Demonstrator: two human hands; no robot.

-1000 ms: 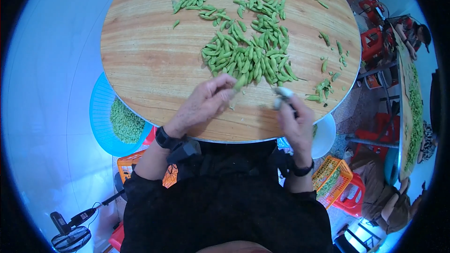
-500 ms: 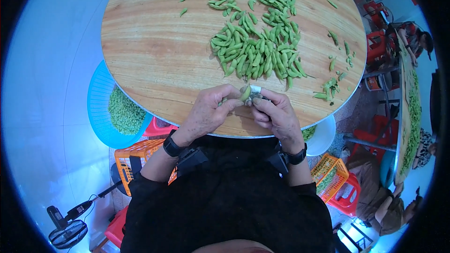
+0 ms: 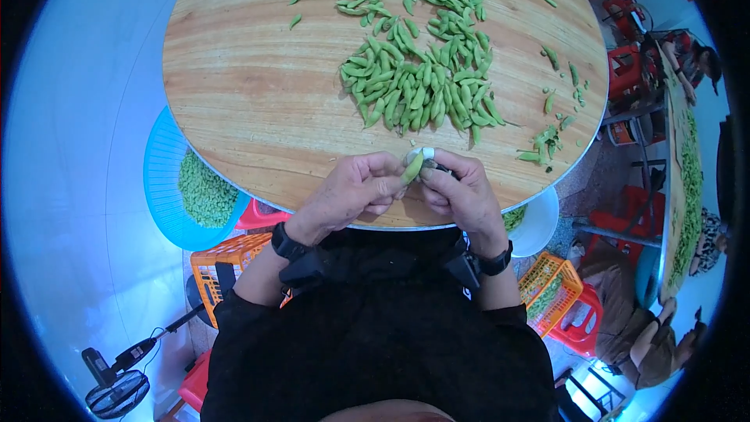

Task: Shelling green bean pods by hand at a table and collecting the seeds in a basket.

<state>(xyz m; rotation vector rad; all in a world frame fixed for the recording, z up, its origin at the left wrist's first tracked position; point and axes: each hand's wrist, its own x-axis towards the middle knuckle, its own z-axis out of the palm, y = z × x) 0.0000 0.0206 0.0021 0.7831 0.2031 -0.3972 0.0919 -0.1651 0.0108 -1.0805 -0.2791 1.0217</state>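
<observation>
Over the near edge of the round wooden table (image 3: pixel 258 101), my two hands meet. My left hand (image 3: pixel 355 191) pinches a green soybean pod (image 3: pixel 413 168) between thumb and fingers, the pod tilted upright. Touching the pod from the other side is my right hand (image 3: pixel 461 194), its fingers closed. A white wrap (image 3: pixel 426 153) covers one of its fingertips, and a small dark thing that I cannot make out shows between its thumb and forefinger. Just beyond my hands lies a heap of soybean pods (image 3: pixel 422 90), trailing to the far side.
Scraps and loose beans (image 3: pixel 543 144) lie at the table's right. Below its left edge stands a blue basin (image 3: pixel 160 180) of shelled beans; at the right, a white bucket (image 3: pixel 543 223). Orange baskets (image 3: pixel 226 254), a fan (image 3: pixel 117 395) and people at another table (image 3: pixel 672 211) surround me.
The pod now shows more fully between my hands, tilted up toward the right fingers. My hands stay close together in nearly the same place. The view has shifted slightly.
</observation>
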